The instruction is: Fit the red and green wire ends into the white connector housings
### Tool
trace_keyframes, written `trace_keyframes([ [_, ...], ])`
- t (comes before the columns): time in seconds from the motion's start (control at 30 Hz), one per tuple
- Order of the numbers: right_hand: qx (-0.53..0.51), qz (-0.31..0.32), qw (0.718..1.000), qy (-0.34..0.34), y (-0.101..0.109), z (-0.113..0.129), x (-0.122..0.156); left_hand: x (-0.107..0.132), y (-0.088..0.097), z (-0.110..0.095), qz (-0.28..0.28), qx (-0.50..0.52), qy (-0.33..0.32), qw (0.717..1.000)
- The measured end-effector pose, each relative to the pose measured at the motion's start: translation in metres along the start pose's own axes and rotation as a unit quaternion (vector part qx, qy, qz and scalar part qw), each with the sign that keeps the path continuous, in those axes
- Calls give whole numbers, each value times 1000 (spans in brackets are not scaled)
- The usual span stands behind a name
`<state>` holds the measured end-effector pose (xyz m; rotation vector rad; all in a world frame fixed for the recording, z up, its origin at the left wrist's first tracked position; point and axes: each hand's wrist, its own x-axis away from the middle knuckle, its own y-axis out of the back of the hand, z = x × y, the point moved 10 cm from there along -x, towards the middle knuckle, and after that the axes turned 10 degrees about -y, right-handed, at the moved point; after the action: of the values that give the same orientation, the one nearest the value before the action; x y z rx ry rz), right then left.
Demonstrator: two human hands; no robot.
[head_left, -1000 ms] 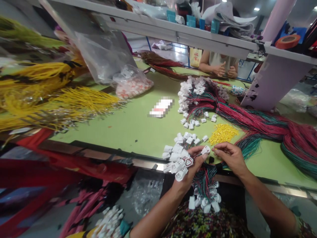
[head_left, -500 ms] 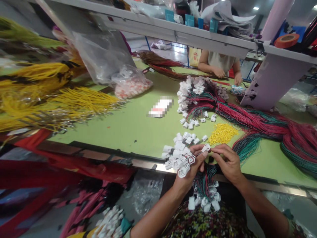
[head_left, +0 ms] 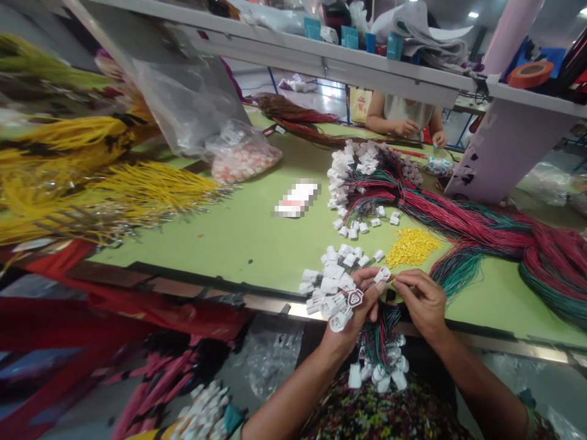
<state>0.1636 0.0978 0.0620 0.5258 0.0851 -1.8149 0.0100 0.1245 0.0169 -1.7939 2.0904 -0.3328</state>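
My left hand (head_left: pixel 355 315) is closed round a bunch of white plastic connectors (head_left: pixel 332 299) on red and green wires, and its fingertips pinch one white connector (head_left: pixel 382 274). My right hand (head_left: pixel 424 299) is pinched shut right beside that connector, on a small piece I cannot make out. Below both hands hangs a wire bundle (head_left: pixel 380 342) with more white connectors (head_left: pixel 378 373) at its ends. A heap of small yellow pieces (head_left: pixel 413 247) lies on the green table (head_left: pixel 247 232) just beyond my right hand.
A long red and green wire harness (head_left: pixel 481 229) with white connectors (head_left: pixel 355 165) covers the table's right. Yellow wire bundles (head_left: pixel 105 189) and plastic bags (head_left: pixel 243 156) lie at the left. A shelf (head_left: pixel 321 58) runs overhead. Another person's hands (head_left: pixel 408 128) work across the table.
My right hand has moved left from near the yellow heap to meet the left fingertips at the pinched connector. My left hand has shifted slightly up.
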Motion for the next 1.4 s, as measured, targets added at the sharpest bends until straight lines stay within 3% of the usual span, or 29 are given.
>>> trace_keyframes([
  [0.17, -23, -16, 1000, -3, 9, 13, 2, -1, 1, 6, 26, -25, -44, 998],
  [0.3, -89, 32, 994, -61, 9, 18, 1, -2, 5, 2, 31, -105, -113, 988],
  [0.6, -34, 70, 995, -70, 6, 26, 7, 1, -2, -20, 56, -175, -188, 965],
  [0.9, -5, 82, 995, -50, 9, 37, 3, 2, -6, -30, 67, -202, -181, 960],
  [1.13, -107, 130, 975, -143, 3, 18, -3, 3, -8, -27, 81, -214, -182, 956],
  [1.4, -143, 120, 963, -196, 3, 5, -5, 5, -2, -27, 49, -221, -170, 959],
])
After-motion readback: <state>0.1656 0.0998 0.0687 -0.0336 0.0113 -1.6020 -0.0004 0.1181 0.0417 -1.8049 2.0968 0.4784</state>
